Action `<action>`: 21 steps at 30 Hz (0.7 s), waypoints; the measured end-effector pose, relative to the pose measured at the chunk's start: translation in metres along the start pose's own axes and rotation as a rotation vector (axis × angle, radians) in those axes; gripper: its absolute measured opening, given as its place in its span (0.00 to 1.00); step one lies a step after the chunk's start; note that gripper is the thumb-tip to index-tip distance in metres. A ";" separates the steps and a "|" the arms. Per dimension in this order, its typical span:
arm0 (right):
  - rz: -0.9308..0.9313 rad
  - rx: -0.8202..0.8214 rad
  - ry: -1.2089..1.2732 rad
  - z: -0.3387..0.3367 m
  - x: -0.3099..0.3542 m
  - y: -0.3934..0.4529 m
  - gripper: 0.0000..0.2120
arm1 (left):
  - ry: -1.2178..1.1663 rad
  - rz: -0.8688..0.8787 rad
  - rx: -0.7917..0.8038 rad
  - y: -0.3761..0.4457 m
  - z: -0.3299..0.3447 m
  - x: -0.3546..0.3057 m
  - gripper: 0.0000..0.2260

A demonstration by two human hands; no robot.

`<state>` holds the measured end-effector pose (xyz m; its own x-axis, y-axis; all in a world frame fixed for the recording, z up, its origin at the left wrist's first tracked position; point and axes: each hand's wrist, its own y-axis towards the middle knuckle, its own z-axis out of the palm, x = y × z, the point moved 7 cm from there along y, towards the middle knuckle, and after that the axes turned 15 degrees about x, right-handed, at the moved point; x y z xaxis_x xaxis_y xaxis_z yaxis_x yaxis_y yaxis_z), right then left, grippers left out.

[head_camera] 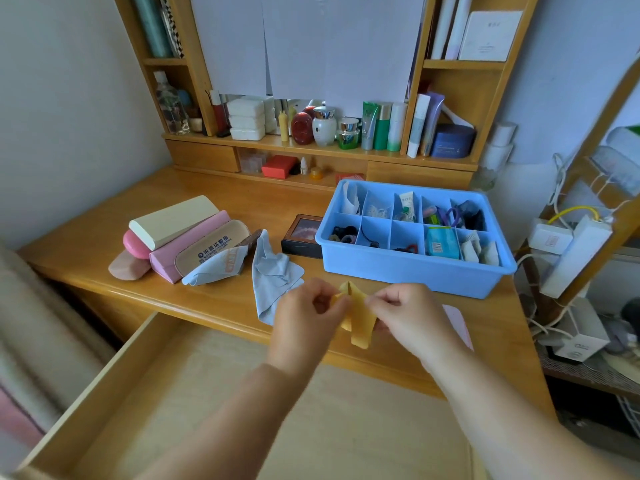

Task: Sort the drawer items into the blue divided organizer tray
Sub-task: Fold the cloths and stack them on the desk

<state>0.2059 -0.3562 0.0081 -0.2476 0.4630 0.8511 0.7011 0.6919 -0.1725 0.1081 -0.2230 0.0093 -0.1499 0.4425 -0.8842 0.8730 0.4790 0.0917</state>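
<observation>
Desk [104, 244] of honey wood under shelves; our left hand [306, 323] and right hand [412, 320] pinch a yellow cloth [358, 323] (above the open drawer [194, 393]), near the blue tray [408, 268].

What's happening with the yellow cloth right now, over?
Both hands pinching the yellow cloth: left hand, right hand. Cloth above desk edge, not yet in blue tray. Nothing blocking the way.
</observation>
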 end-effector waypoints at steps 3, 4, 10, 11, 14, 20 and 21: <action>-0.033 0.002 0.073 0.007 0.006 -0.005 0.15 | 0.027 0.059 0.019 -0.010 0.019 -0.014 0.07; -0.030 -0.006 0.113 0.005 0.005 -0.006 0.17 | 0.039 0.080 0.047 -0.012 0.022 -0.019 0.06; -0.021 0.066 0.059 -0.005 -0.002 -0.019 0.08 | 0.035 0.106 0.240 -0.016 0.021 -0.029 0.17; -0.015 0.078 0.043 -0.008 -0.003 -0.021 0.08 | 0.032 0.088 0.212 -0.014 0.014 -0.029 0.16; -0.003 0.179 -0.190 -0.013 -0.001 -0.027 0.09 | 0.176 0.178 0.290 -0.011 0.010 -0.041 0.12; 0.011 0.178 0.047 -0.026 -0.023 -0.037 0.07 | -0.016 0.128 0.641 -0.020 0.051 -0.041 0.14; 0.034 0.152 0.163 -0.028 -0.032 -0.039 0.06 | -0.024 0.124 0.646 -0.021 0.057 -0.040 0.12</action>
<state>0.2047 -0.4137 0.0012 -0.1051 0.4002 0.9104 0.5951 0.7588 -0.2649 0.1219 -0.2943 0.0159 -0.0265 0.4448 -0.8952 0.9872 -0.1294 -0.0935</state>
